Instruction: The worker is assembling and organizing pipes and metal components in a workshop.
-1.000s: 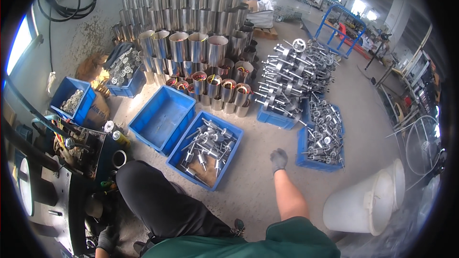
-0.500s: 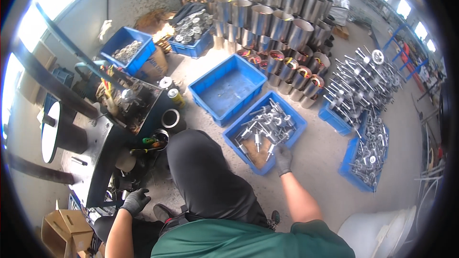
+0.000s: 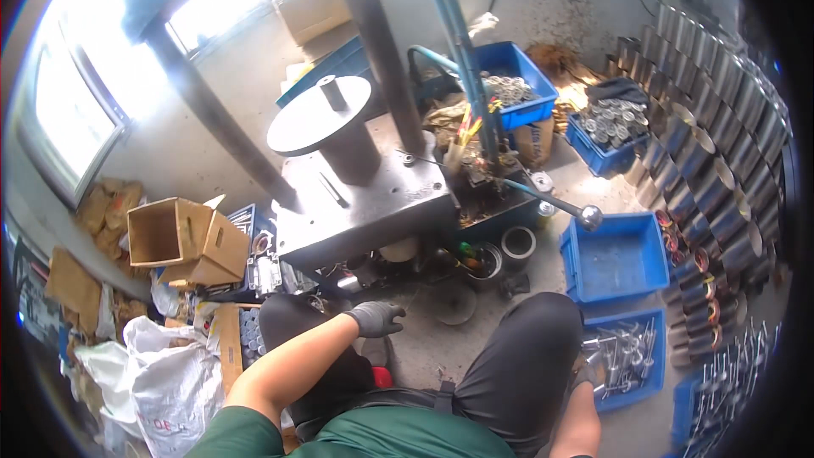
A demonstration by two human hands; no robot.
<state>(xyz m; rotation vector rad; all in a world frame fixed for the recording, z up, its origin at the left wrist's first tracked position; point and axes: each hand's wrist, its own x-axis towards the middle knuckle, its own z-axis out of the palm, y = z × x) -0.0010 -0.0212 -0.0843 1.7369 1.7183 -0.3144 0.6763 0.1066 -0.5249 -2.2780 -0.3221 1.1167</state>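
Note:
My left hand (image 3: 376, 320), in a dark grey glove, hovers over my left thigh in front of the press's metal table (image 3: 373, 220). Its fingers are loosely apart and hold nothing that I can see. At the left edge of a blue bin (image 3: 657, 356), beside my right knee, is my right hand (image 3: 583, 371), gloved too. The knee and the blur hide its fingers, so whether it grips anything does not show. Inside that bin lie several metal shafts with thicker cylindrical bodies (image 3: 623, 354).
A lever with a ball end (image 3: 589, 217) juts out beside the press. Beyond the shaft bin stands another blue bin (image 3: 617, 259). Stacked metal cylinders (image 3: 708, 153) rise at right. On the left are a cardboard box (image 3: 182, 233) and a white sack (image 3: 174, 382).
My view has swung left, bringing the press to the middle. My left hand has moved forward over my thigh. My right hand has come from the bin's near right corner to its left edge.

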